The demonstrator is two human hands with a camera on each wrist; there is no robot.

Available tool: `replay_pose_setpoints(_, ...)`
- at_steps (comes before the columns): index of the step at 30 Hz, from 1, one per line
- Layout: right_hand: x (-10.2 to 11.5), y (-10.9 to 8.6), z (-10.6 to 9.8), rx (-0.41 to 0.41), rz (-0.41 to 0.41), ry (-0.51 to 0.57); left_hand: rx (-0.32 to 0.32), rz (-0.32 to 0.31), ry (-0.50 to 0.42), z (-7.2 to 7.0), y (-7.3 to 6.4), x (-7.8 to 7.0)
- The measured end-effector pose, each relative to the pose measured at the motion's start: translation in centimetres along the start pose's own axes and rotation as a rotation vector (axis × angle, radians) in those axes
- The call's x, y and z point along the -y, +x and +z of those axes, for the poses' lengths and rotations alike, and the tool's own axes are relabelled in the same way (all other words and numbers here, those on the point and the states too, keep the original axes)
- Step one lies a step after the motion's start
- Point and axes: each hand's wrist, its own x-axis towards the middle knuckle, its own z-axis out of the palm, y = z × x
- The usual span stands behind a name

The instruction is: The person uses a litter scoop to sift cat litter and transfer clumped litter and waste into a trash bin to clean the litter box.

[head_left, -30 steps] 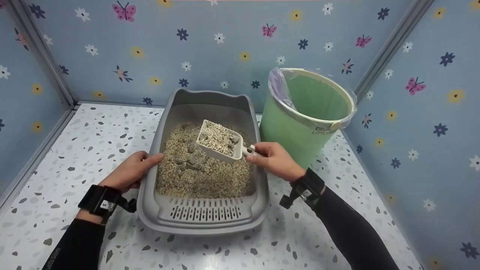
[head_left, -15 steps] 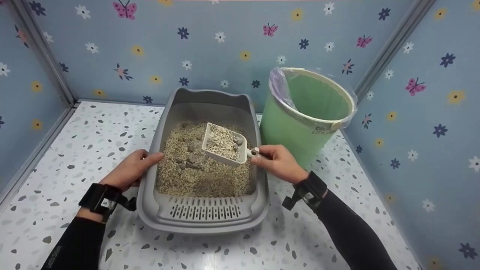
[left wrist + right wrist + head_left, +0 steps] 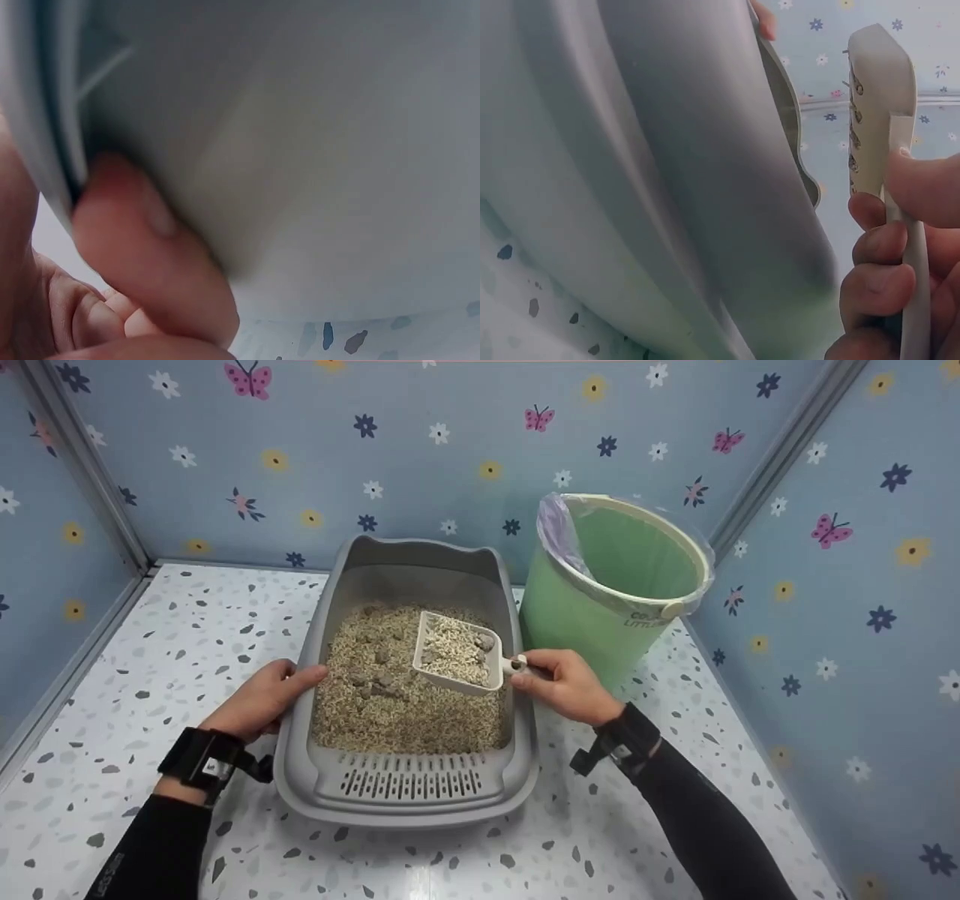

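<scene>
- Right hand (image 3: 566, 686): fingers curled round the handle of the off-white slotted litter scoop (image 3: 461, 685), thumb pressed along it in the right wrist view.
- Scoop: over the right half of the grey litter box (image 3: 405, 814), near its right rim, blade pointing left. Loaded with pale granules (image 3: 454, 652) plus a few grey lumps, one at the handle-end corner.
- Left hand (image 3: 262, 701): gripping the box's left rim, thumb over the top, a finger tucked under the lip in the left wrist view.
- Box: on the speckled white surface (image 3: 135, 675), high end at the back edge, slotted step at the front. Litter bed (image 3: 420, 720) has dark clumps (image 3: 379, 684) left of the scoop.
- Green bin (image 3: 585, 622): back right corner of the surface, just beside the box, clear-purple liner (image 3: 559, 532) folded over its rim.
</scene>
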Motion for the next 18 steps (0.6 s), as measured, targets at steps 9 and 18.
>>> replay_pose_setpoints(9, -0.5, -0.6, -0.4, 0.009, -0.009, -0.051, -0.001, 0.002, 0.013, -0.1, 0.0, -0.1)
replay_pose_setpoints(18, -0.9, -0.9, -1.3, 0.011, -0.022, -0.069, -0.004, 0.006, -0.011, 0.0, -0.1, -0.1)
